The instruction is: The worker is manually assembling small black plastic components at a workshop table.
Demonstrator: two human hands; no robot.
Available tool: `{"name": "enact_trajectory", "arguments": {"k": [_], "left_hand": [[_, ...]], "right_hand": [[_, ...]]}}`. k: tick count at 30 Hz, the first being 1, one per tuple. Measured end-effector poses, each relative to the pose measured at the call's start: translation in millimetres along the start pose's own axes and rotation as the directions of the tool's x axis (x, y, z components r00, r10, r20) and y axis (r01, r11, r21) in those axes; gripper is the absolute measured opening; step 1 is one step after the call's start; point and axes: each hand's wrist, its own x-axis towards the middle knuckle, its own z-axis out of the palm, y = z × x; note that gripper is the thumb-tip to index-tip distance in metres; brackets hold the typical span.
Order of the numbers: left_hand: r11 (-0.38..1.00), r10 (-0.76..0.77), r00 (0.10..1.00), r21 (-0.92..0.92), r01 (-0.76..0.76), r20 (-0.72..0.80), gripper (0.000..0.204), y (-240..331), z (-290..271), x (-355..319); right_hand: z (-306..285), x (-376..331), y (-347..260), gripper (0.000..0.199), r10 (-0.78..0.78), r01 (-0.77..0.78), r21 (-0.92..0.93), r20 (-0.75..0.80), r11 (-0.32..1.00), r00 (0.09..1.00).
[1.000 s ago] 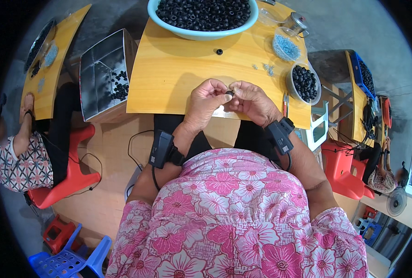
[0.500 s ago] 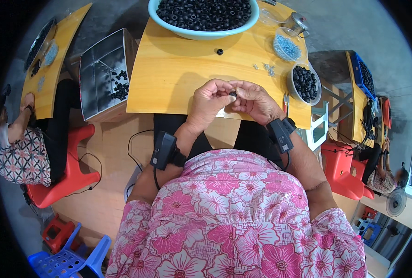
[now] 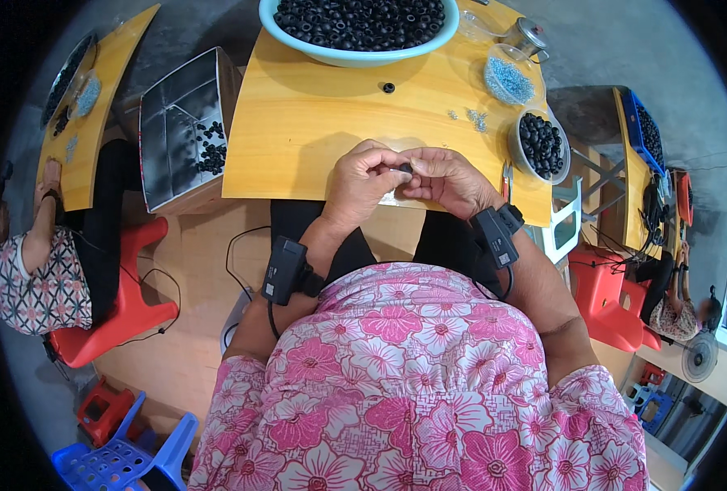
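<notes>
Black ring (image 3: pixel 405 168): pinched between fingertips of left hand (image 3: pixel 362 182) and right hand (image 3: pixel 448 180) over table (image 3: pixel 298 123); best kept steady, close to table edge.

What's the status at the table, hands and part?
Left hand and right hand together over the near table edge, pinching one small black ring. Nothing blocking; big bowl of rings sits beyond.

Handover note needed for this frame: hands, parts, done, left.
Left hand and right hand: both closed together on one small black ring, held over the near edge of the wooden table.
Parts: big bowl of black rings at the far edge, small bowl of black rings at right, dish of blue beads behind it.
Done: some rings lie in the metal bin at left.
Left: the big bowl is full.
</notes>
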Motion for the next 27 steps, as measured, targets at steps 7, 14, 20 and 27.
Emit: {"name": "enact_trajectory", "arguments": {"k": [7,14,20,27], "left_hand": [[1.000,-0.018,1.000,0.018,0.018,-0.015,0.014,-2.9,0.0,0.9],[0.998,0.021,1.000,0.056,-0.020,-0.022,0.017,-5.5,0.0,3.3],[0.995,0.029,1.000,-0.093,-0.030,-0.010,0.031,-3.9,3.3,5.1],[0.998,-0.036,0.993,-0.046,0.042,0.110,0.048,6.4,-3.4,2.4]], "right_hand": [[-7.7,1.8,-2.6,0.031,0.073,-0.073,-0.041,-0.007,0.997,0.997],[-10.9,3.6,0.3,0.027,0.043,-0.043,-0.071,-0.009,0.997,0.999],[0.4,1.9,1.2,0.023,-0.102,0.089,-0.264,-0.038,0.960,0.994],[5.1,1.1,11.7,0.020,-0.434,0.315,-0.661,-0.019,0.681,0.901]]}}
